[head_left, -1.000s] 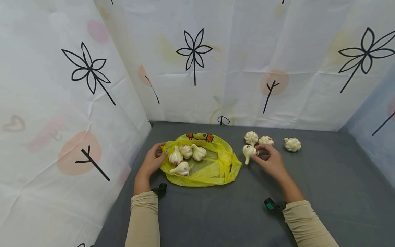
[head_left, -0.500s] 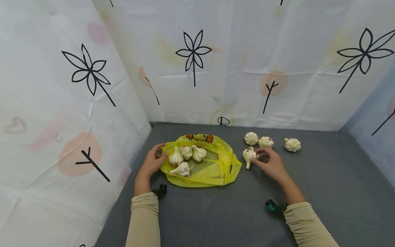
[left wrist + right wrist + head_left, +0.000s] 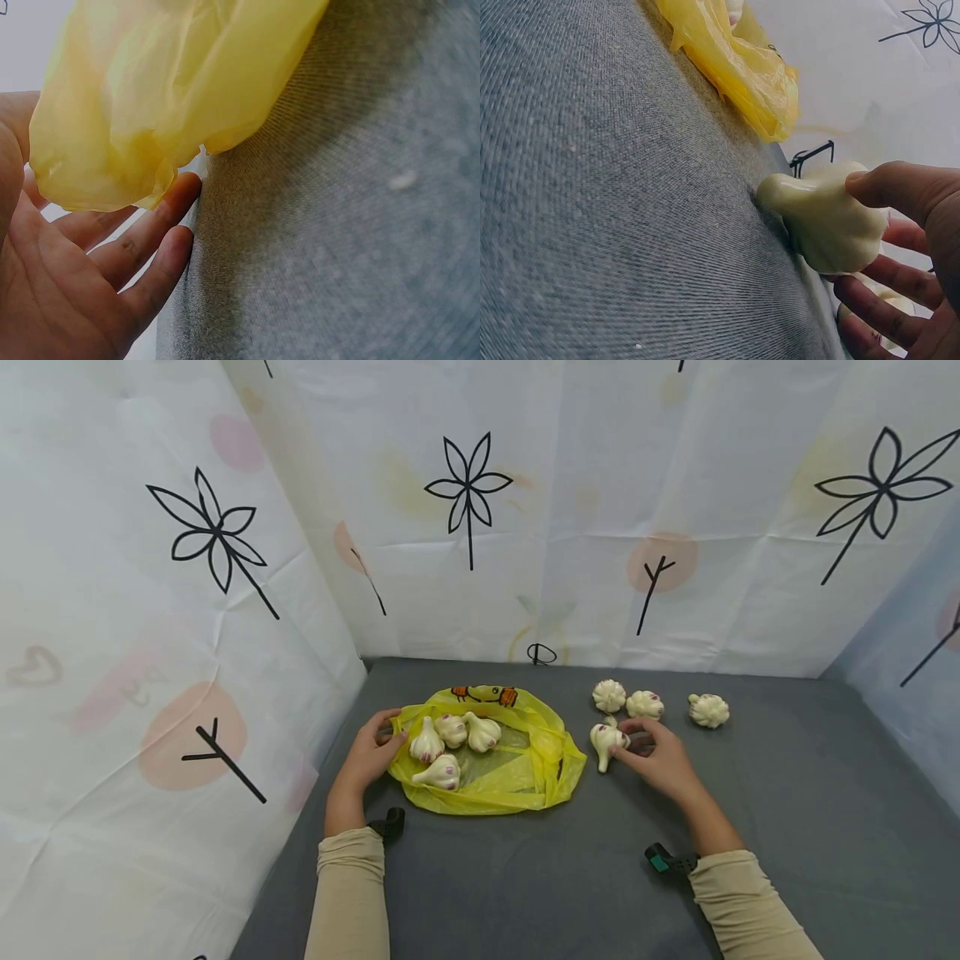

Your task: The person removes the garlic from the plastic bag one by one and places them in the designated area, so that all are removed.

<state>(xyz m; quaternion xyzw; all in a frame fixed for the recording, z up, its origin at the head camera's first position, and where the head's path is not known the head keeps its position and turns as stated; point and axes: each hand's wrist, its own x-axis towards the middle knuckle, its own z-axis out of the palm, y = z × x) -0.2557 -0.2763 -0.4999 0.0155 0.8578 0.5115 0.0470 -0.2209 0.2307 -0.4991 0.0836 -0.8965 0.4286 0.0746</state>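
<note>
A yellow plastic bag (image 3: 558, 760) lies spread with its mouth wide, and several white garlic bulbs (image 3: 483, 732) with purple marks rest in its left part. At the bag's left rim, my left hand (image 3: 367, 752) holds the edge between thumb and fingers; in the left wrist view the thin yellow plastic (image 3: 150, 112) hides part of this grip. Right of the bag, my right hand (image 3: 660, 760) pinches a single garlic bulb (image 3: 832, 214) by its side, thumb on one face and fingers on the other. Its stem points toward the person, low over the table.
Behind the right hand sit two garlic bulbs side by side, a left one (image 3: 609, 696) and a right one (image 3: 645, 704). Another garlic bulb (image 3: 708, 711) stands apart farther right. The grey table (image 3: 517, 885) meets patterned white cloth walls (image 3: 570, 593) at back and left.
The right hand's garlic bulb has come slightly nearer the person, its stem now pointing more straight down in the head view. My left hand and the bag stay where they were.
</note>
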